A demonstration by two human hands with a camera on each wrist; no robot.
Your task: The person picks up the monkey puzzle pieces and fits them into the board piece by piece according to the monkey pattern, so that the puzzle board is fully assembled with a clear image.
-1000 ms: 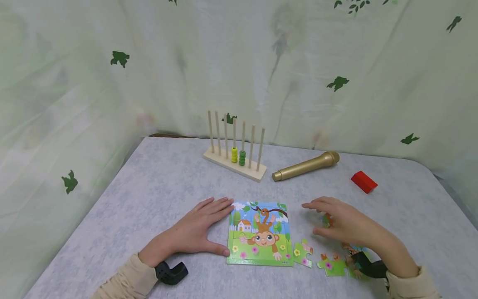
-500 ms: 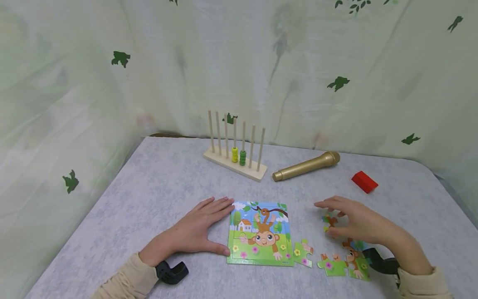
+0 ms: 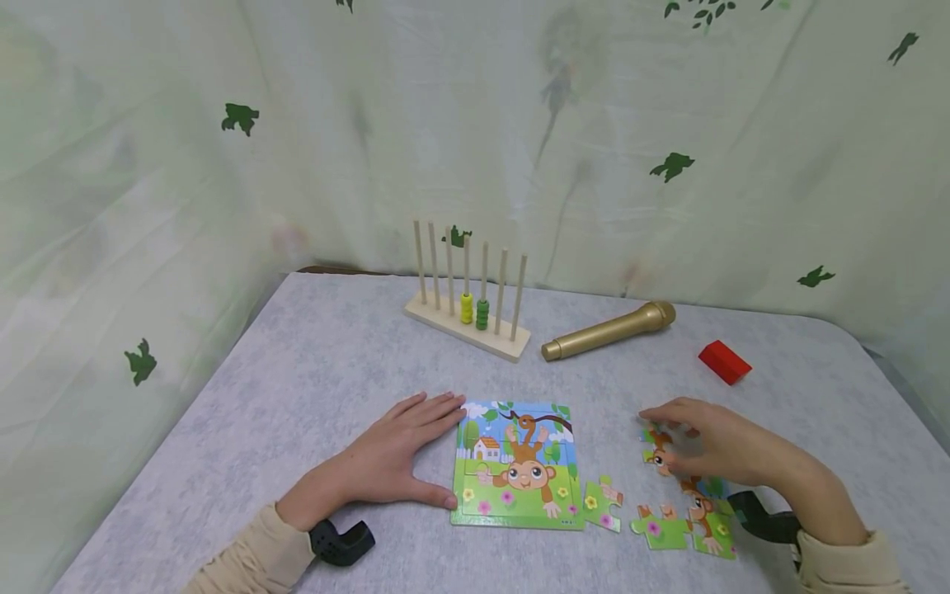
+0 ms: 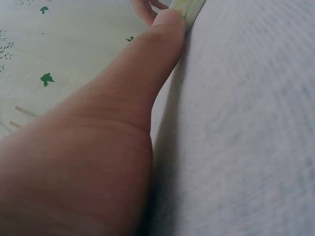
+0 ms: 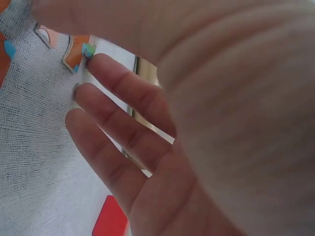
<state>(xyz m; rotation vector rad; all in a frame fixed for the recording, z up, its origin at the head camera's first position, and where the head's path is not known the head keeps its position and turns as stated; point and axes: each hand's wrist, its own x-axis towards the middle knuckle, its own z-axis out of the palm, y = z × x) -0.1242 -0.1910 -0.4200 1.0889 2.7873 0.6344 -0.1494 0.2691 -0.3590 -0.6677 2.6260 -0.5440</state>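
A framed monkey jigsaw puzzle (image 3: 512,495) lies flat on the table. My left hand (image 3: 393,454) rests at its left side, fingers spread, with fingertips and thumb (image 4: 170,22) touching the frame's edge. Over the loose pieces on the right is my right hand (image 3: 731,445), fingers extended and palm facing down. A piece with a monkey's eye (image 3: 659,460) lies partly under its fingers; whether they touch it is unclear. Nearby lie a green piece with a pink flower (image 3: 664,532), a monkey-face piece (image 3: 712,532) and, beside the frame, another flower piece (image 3: 599,503).
Behind the puzzle stands a wooden peg rack (image 3: 460,326) with yellow and green beads. A gold toy microphone (image 3: 609,332) lies to its right, and a red block (image 3: 724,362) farther right. A pale curtain (image 3: 356,148) with green leaf shapes hangs behind the table.
My right hand has moved right, away from the framed puzzle and over the loose pieces, uncovering some of them. My left hand has stayed where it was.
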